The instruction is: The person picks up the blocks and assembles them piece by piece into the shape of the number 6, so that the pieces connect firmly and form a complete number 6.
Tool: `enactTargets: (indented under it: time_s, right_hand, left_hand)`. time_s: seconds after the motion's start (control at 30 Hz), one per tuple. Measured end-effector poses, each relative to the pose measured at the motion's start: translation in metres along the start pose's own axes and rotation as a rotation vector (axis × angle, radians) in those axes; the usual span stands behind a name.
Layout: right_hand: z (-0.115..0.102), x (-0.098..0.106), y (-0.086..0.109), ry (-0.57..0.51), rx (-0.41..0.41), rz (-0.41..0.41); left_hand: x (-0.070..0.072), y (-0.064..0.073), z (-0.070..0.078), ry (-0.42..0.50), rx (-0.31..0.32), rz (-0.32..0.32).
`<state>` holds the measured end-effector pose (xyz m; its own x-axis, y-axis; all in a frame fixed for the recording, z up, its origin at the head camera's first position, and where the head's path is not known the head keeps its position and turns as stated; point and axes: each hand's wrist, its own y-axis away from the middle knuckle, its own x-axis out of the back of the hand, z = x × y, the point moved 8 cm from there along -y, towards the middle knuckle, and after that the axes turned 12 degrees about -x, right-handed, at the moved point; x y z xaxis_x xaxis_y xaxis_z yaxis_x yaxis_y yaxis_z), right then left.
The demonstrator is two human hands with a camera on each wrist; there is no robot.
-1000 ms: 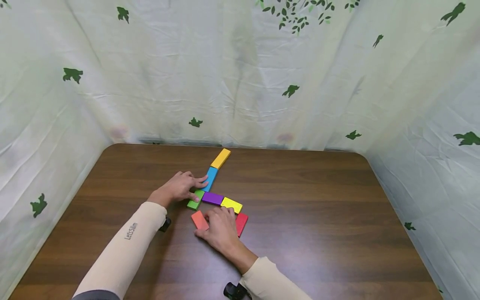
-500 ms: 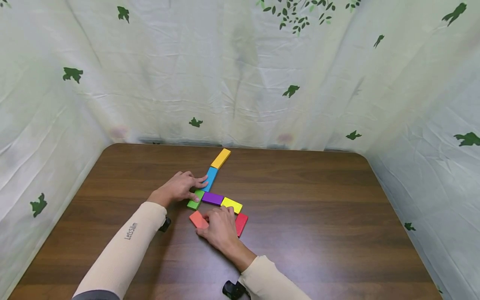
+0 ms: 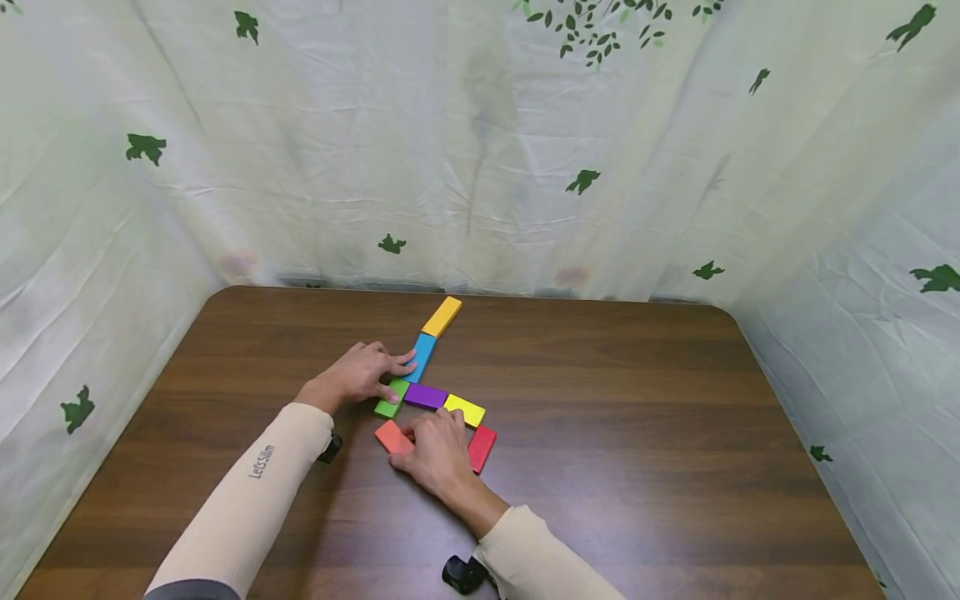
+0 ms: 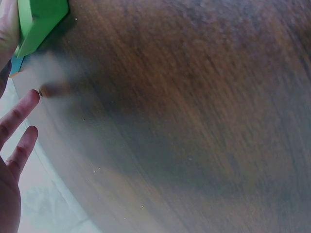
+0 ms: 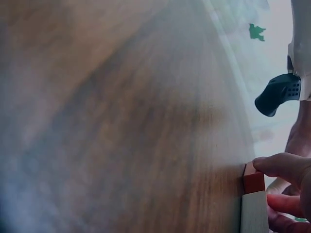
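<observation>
My left hand [image 3: 360, 375] lies at the left of a line of flat coloured blocks. Its thumb rests on the green block [image 3: 387, 408], its fingertips on the blue block [image 3: 424, 354]. Thumb and index finger of my right hand [image 3: 441, 454] pinch the coral block [image 3: 393, 437], nearer the front. Other right fingertips reach the edge of the yellow block [image 3: 467, 410]. In the right wrist view, a pale block [image 5: 254, 213] adjoins the coral one; the hand hides it in the head view. A purple block [image 3: 426, 397] joins green and yellow, and the red block [image 3: 482, 450] sits right of the hand.
An orange-yellow block [image 3: 442, 317] extends the line toward the back edge of the brown wooden table [image 3: 637, 417]. White curtains [image 3: 322, 167] with green leaf prints surround the table at the back and both sides.
The coral block has turned and shifted slightly left, moved by my right hand. My left hand and the other visible blocks have stayed in place.
</observation>
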<state>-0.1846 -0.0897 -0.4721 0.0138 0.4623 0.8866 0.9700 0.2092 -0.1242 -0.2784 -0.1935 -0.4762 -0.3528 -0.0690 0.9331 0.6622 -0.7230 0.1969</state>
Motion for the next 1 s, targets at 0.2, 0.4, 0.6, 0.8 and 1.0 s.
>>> enactTargets:
  time_s: [0.2, 0.4, 0.6, 0.8, 1.0]
  right_hand:
    - [-0.001, 0.0, -0.002, 0.01, -0.006, 0.009]
    - [-0.002, -0.003, -0.003, 0.008, -0.026, -0.001]
    - [-0.003, -0.004, -0.003, 0.023, -0.037, -0.002]
    - [-0.002, -0.005, -0.004, 0.007, -0.044, -0.007]
    - [0.012, 0.006, -0.003, -0.071, -0.075, -0.028]
  left_hand:
    - [0.001, 0.0, 0.001, -0.004, -0.001, 0.002]
    - [0.002, 0.001, 0.001, -0.004, -0.002, 0.01]
    - [0.001, 0.0, 0.001, 0.0, -0.003, 0.011]
    - [0.0, 0.0, 0.0, -0.002, -0.001, 0.01]
    - [0.001, 0.0, 0.0, -0.02, -0.006, 0.0]
